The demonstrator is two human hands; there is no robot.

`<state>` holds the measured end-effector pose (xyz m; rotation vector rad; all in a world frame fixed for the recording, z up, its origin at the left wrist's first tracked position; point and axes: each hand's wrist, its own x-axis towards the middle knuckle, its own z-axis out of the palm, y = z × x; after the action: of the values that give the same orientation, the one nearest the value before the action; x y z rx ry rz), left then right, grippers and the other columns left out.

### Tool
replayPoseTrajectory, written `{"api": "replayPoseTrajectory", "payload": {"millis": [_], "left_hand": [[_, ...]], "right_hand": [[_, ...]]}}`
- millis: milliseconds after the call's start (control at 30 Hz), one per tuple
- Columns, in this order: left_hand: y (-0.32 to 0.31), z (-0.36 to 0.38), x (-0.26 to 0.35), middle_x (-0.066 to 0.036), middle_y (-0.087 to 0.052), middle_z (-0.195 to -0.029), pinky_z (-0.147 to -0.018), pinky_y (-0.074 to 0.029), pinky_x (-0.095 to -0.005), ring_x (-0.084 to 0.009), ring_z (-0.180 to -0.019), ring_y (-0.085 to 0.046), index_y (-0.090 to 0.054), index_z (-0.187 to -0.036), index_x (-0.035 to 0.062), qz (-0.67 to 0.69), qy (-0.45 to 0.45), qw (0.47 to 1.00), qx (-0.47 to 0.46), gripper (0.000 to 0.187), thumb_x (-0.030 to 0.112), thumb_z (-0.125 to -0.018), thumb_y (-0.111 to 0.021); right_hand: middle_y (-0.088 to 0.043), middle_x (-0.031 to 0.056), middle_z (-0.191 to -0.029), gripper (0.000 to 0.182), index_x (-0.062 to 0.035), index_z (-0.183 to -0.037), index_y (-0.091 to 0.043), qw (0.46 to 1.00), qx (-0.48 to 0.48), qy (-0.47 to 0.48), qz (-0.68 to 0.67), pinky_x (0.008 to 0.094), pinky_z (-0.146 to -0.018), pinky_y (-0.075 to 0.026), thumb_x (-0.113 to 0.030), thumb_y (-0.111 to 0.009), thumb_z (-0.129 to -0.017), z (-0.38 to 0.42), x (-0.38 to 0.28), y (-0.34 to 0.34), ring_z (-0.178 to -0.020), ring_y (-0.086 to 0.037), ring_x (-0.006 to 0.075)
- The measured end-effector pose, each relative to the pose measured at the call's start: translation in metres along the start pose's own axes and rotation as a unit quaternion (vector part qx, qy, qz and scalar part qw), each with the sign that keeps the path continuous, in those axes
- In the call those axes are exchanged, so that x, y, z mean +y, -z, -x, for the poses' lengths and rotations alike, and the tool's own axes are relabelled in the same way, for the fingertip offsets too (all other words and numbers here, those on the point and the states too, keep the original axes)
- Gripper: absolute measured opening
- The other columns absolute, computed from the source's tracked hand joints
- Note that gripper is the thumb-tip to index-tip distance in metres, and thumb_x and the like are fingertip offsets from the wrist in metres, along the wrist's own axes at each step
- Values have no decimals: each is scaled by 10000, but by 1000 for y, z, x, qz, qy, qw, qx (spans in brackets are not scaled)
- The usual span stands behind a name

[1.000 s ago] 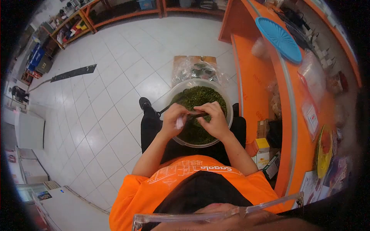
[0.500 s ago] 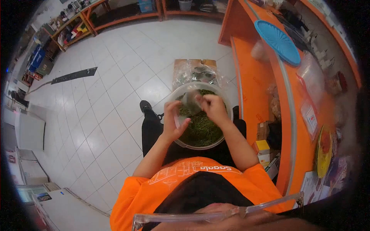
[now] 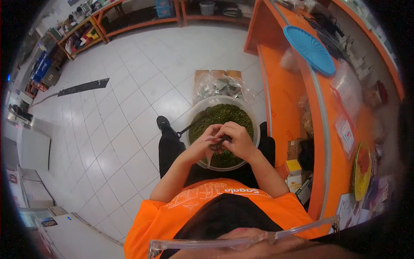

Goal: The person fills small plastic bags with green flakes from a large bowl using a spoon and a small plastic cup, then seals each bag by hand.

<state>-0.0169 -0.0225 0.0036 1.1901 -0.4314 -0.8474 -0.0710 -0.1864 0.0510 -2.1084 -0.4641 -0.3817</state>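
A round whitish plastic tub sits between my legs, filled with chopped green leaves. My left hand and my right hand meet over its near half, fingers closed together. A translucent plastic strip, like the edge of a small bag, hangs below my left fingers. Between the hands shows a small dark thing, pinched by my right fingers; its kind I cannot tell. A dark utensil with a ringed handle end leans over the tub's left rim, its other end among the leaves.
Just beyond the tub, a clear plastic bag lies on a cardboard piece. At right stands an orange shelf unit, with a blue lid and a yellow plate on top. A black strip lies on the tiled floor.
My hands have come together and moved toward my body. The translucent bag raised over the leaves is now mostly hidden in my fingers. More of the utensil's handle shows.
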Motion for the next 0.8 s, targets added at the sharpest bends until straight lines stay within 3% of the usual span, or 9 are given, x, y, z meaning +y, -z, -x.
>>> {"api": "replayPoseTrajectory", "payload": {"millis": [100,200,233,267,367,533,667,733,800], "left_hand": [[-4,9,15,-90,-509,-1169,-811,-458,-283,-166,-987,-527,-433,-1263,24,104,43,993,-39,520,50,-754,-536],[-10,12,22,-112,-518,-1123,-810,-454,-295,-179,-978,-530,-489,-1174,16,-20,-67,997,20,412,26,-769,-566],[-16,10,25,-125,-528,-1063,-785,-457,-305,-212,-943,-545,-514,-1110,26,-228,-225,928,190,347,14,-769,-581],[-20,10,28,-137,-539,-1003,-760,-461,-315,-246,-908,-560,-540,-1047,36,-413,-359,764,342,284,2,-770,-596],[-28,21,28,-142,-542,-876,-706,-464,-339,-314,-823,-562,-559,-947,56,-479,-403,721,298,203,17,-760,-629],[-43,22,33,-85,-596,-853,-672,-459,-367,-283,-780,-568,-609,-903,62,-493,-270,801,208,228,211,-764,-710],[-40,22,34,-85,-606,-864,-687,-459,-372,-286,-782,-567,-612,-913,62,-485,-247,820,174,229,215,-771,-705],[-34,21,31,-83,-615,-874,-696,-459,-377,-293,-784,-566,-614,-916,57,-483,-255,825,146,201,165,-764,-689],[-28,22,33,-78,-619,-873,-698,-459,-377,-293,-783,-566,-619,-912,58,-495,-256,820,133,186,130,-750,-675]], "right_hand": [[-579,96,-800,260,-24,-839,-630,999,23,29,40,336,-638,-467,95,-630,-609,6,0,6,-753,-567,264],[-575,68,-780,181,-5,-799,-609,996,90,-24,7,293,-586,-447,101,-635,-655,8,1,7,-689,-561,181],[-575,68,-780,181,-5,-799,-609,996,90,-23,6,293,-586,-447,101,-635,-655,8,-1,9,-689,-561,181],[-576,85,-787,147,-7,-820,-609,990,102,-99,-24,302,-620,-456,61,-638,-693,7,-5,12,-703,-570,201],[-557,99,-768,96,-12,-845,-602,980,98,-169,-43,286,-606,-440,-30,-660,-771,9,1,12,-672,-559,185],[-556,117,-765,155,2,-851,-586,973,39,-197,-112,315,-629,-444,-86,-672,-757,14,-3,6,-694,-562,220],[-567,131,-781,181,16,-855,-585,980,24,-180,-82,330,-655,-451,-100,-670,-745,17,-6,4,-719,-572,249],[-503,49,-730,68,22,-791,-562,985,37,-156,-70,237,-561,-384,12,-617,-752,19,-3,1,-639,-473,88],[-503,52,-719,71,24,-794,-568,984,33,-160,-72,243,-564,-388,4,-617,-745,20,-2,2,-639,-471,93]]}}
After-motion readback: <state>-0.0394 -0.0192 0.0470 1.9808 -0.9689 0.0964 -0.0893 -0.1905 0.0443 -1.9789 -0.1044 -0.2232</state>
